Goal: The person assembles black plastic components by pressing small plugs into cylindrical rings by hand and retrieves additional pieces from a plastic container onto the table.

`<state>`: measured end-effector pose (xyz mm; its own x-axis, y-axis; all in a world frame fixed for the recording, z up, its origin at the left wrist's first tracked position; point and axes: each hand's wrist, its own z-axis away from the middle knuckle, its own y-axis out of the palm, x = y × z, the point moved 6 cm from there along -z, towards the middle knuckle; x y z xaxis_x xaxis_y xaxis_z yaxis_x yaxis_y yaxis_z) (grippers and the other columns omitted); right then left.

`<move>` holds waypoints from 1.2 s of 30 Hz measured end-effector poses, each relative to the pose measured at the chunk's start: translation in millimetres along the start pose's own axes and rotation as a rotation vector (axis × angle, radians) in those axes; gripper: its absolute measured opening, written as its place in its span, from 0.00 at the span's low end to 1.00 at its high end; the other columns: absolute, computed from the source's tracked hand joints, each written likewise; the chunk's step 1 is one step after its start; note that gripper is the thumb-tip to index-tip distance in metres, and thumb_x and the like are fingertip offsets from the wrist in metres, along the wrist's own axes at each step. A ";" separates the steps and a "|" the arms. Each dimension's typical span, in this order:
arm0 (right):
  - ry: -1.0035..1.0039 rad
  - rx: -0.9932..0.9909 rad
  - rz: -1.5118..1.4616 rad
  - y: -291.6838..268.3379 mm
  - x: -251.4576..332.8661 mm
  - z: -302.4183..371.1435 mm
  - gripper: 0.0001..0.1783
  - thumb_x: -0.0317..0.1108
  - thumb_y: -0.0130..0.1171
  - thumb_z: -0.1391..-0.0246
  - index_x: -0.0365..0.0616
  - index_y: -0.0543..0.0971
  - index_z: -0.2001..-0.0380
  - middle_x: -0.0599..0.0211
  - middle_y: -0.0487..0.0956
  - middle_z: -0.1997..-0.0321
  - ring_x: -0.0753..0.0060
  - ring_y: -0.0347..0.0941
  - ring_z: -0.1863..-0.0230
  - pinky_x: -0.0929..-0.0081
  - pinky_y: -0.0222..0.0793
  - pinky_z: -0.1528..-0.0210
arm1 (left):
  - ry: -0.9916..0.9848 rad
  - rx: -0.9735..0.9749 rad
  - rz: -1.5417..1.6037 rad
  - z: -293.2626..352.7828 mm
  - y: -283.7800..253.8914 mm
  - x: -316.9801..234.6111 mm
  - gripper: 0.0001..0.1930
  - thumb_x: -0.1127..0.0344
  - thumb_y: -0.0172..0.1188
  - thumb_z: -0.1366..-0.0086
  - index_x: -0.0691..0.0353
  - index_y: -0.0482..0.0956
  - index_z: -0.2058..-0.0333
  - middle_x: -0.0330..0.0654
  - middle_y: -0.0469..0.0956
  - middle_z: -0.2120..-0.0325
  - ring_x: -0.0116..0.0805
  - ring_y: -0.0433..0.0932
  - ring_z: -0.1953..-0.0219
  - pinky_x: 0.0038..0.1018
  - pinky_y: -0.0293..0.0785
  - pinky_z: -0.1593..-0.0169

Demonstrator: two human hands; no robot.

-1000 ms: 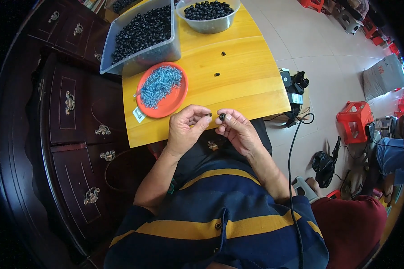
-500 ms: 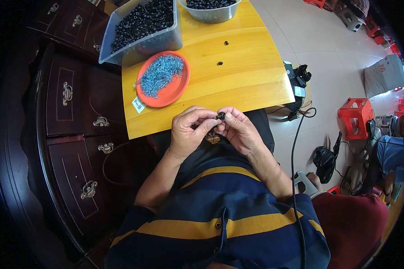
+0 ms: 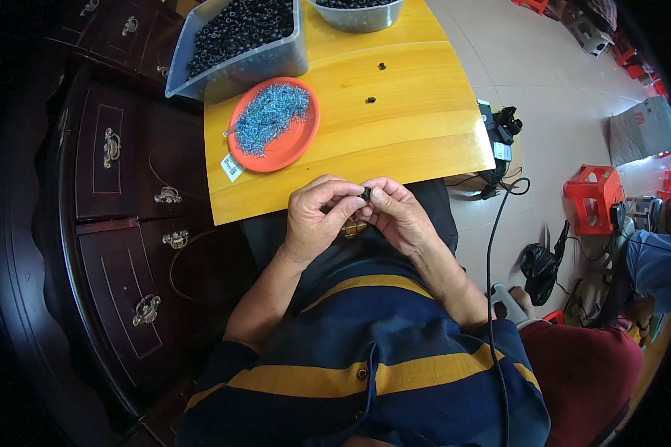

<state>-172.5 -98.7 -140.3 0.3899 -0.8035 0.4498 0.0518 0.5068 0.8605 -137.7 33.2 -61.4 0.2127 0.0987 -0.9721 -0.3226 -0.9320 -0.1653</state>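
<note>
My left hand [image 3: 314, 216] and my right hand [image 3: 397, 214] meet over my lap, just off the near edge of the yellow table [image 3: 402, 141]. Both are closed in a pinch on one small black part [image 3: 365, 194], mostly covered by fingertips. Up the table from them lies an orange-red plate [image 3: 303, 144] heaped with tiny clear-blue pieces [image 3: 270, 115]. Two small black parts, one nearer [image 3: 370, 100] and one farther [image 3: 382, 66], rest apart on the wood.
A clear plastic bin [image 3: 265, 67] of black rings and a round tub [image 3: 361, 18] of black pieces stand at the table's far side. Dark wooden drawers [image 3: 119, 290] line the left. A black cable [image 3: 489, 276] runs down my right side; a red stool [image 3: 593, 197] stands beyond.
The view has shifted slightly, so the table and its things sit a little higher and to the right. Both hands keep their pinch, with the black part turned or more covered by the fingers.
</note>
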 end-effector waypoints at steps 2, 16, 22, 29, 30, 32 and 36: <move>0.016 -0.004 -0.012 -1.7 -2.4 -0.5 0.12 0.36 0.62 0.38 0.42 0.79 0.55 0.70 0.81 0.61 0.79 0.77 0.64 0.76 0.75 0.54 | 0.023 -0.001 -0.024 1.4 -1.2 0.7 0.06 0.81 0.65 0.40 0.69 0.83 0.64 0.40 0.81 0.69 0.25 0.82 0.67 0.20 0.79 0.63; -0.037 -0.047 0.114 2.3 -6.5 4.5 0.12 0.33 0.65 0.40 0.40 0.82 0.56 0.69 0.82 0.63 0.79 0.76 0.65 0.77 0.74 0.56 | -0.051 -0.100 0.155 25.6 -1.4 10.6 0.06 0.82 0.63 0.38 0.70 0.79 0.62 0.40 0.81 0.68 0.26 0.83 0.66 0.21 0.81 0.60; -0.093 -0.049 0.179 0.8 -1.7 7.1 0.11 0.32 0.65 0.40 0.40 0.83 0.57 0.68 0.82 0.64 0.78 0.76 0.65 0.77 0.75 0.57 | 0.005 -0.103 0.164 29.1 2.1 14.7 0.10 0.82 0.64 0.40 0.69 0.79 0.59 0.38 0.79 0.68 0.22 0.81 0.67 0.19 0.79 0.61; -0.049 0.043 0.352 19.3 7.1 8.7 0.14 0.34 0.67 0.43 0.40 0.80 0.56 0.71 0.81 0.67 0.80 0.74 0.67 0.82 0.71 0.62 | -0.181 0.130 0.413 26.0 -3.7 13.2 0.19 0.80 0.65 0.40 0.67 0.76 0.49 0.31 0.75 0.69 0.16 0.73 0.69 0.14 0.73 0.64; -0.048 0.045 0.353 22.7 9.1 9.4 0.14 0.34 0.67 0.43 0.40 0.80 0.56 0.71 0.81 0.67 0.80 0.74 0.67 0.82 0.71 0.62 | -0.207 0.166 0.430 26.3 -3.3 12.1 0.20 0.79 0.66 0.41 0.66 0.77 0.49 0.31 0.74 0.69 0.16 0.72 0.69 0.14 0.72 0.65; -0.042 0.090 0.300 30.6 11.8 10.7 0.18 0.36 0.70 0.45 0.43 0.75 0.56 0.74 0.79 0.69 0.83 0.74 0.68 0.84 0.70 0.64 | -0.233 0.200 0.447 25.7 -7.5 8.4 0.21 0.78 0.68 0.41 0.65 0.78 0.48 0.31 0.74 0.70 0.17 0.71 0.70 0.14 0.71 0.66; 0.014 0.193 0.340 30.2 14.1 10.4 0.21 0.36 0.72 0.47 0.47 0.72 0.56 0.77 0.78 0.70 0.85 0.73 0.70 0.87 0.69 0.66 | -0.016 0.336 -0.002 24.5 -6.9 -14.2 0.20 0.70 0.71 0.42 0.62 0.82 0.50 0.35 0.76 0.69 0.22 0.74 0.67 0.18 0.71 0.65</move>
<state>-175.0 -97.9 -105.5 0.3673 -0.5949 0.7150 -0.2558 0.6744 0.6926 -161.2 46.8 -50.6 0.2002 0.1084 -0.9737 -0.6085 -0.7652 -0.2103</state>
